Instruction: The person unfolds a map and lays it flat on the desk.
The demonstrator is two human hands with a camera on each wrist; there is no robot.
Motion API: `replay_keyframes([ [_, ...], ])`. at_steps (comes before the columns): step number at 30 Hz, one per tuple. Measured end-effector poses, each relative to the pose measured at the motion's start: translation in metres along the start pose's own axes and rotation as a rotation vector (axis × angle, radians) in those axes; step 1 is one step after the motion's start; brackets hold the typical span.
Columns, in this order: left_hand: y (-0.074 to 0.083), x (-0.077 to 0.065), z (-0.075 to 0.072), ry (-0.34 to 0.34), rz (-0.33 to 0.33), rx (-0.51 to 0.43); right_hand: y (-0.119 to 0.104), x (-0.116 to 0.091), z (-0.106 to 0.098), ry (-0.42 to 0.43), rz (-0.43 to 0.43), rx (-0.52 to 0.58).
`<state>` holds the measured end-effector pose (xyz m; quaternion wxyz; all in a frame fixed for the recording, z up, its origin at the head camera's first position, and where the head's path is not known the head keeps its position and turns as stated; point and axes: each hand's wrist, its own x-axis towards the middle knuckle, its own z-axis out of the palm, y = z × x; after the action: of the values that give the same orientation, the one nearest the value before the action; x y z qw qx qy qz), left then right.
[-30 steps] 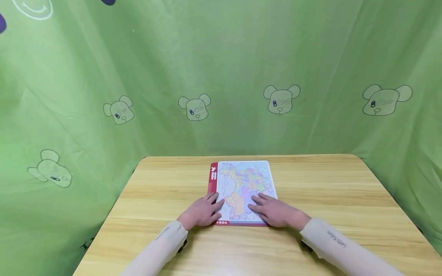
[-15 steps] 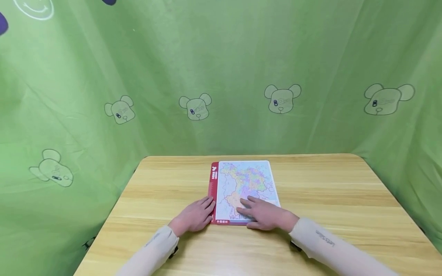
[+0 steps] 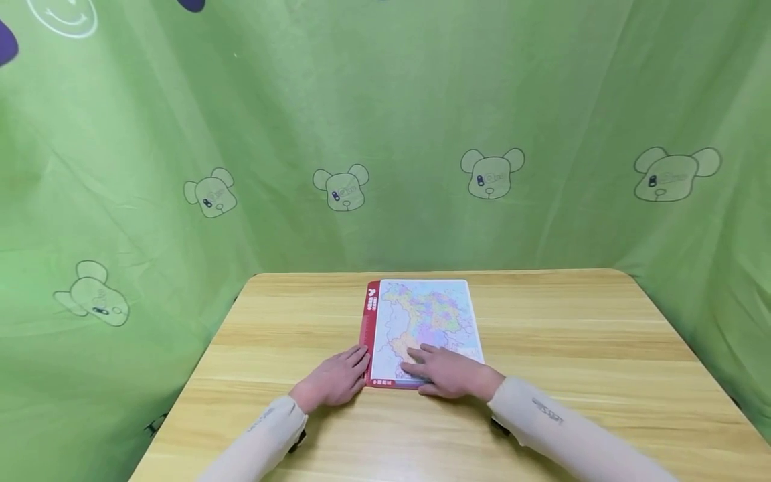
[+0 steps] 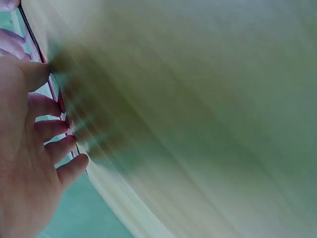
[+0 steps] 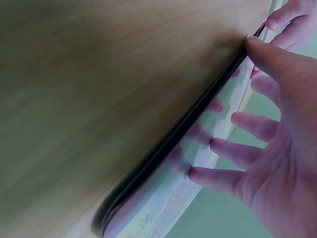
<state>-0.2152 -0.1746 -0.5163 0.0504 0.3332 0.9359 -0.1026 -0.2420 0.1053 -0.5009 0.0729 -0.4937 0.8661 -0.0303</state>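
A flat, glossy map board (image 3: 424,321) lies on the table, its left border red and its face printed with a pale, coloured map. Against the left part of its near edge and the red border, my left hand (image 3: 338,380) rests with extended fingers; the left wrist view shows the fingertips (image 4: 74,166) touching the board's edge. Over the lower right of the map lies my right hand (image 3: 448,371), fingers spread. In the right wrist view its fingertips (image 5: 198,173) touch the glossy face, while the thumb is at the dark near edge. The right hand covers part of the map.
The wooden table (image 3: 572,335) extends around the board on every side. A green curtain (image 3: 409,87) printed with bear heads hangs behind it and at both sides.
Both hands have moved left; the left one slid off the map's face to the red border. The right hand shifted left across the map. The board's near end has swung slightly left.
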Motion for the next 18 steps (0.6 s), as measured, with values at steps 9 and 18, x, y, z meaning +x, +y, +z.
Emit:
replay_keyframes([
  [9,-0.0054,0.0000,0.0063,-0.027,-0.016,-0.013,-0.0018,0.0018,0.0052,0.016,0.013,-0.015],
  [18,-0.0068,-0.0007,0.0081,0.016,0.011,-0.005,-0.0030,-0.0001,-0.0018,0.060,-0.008,-0.075],
])
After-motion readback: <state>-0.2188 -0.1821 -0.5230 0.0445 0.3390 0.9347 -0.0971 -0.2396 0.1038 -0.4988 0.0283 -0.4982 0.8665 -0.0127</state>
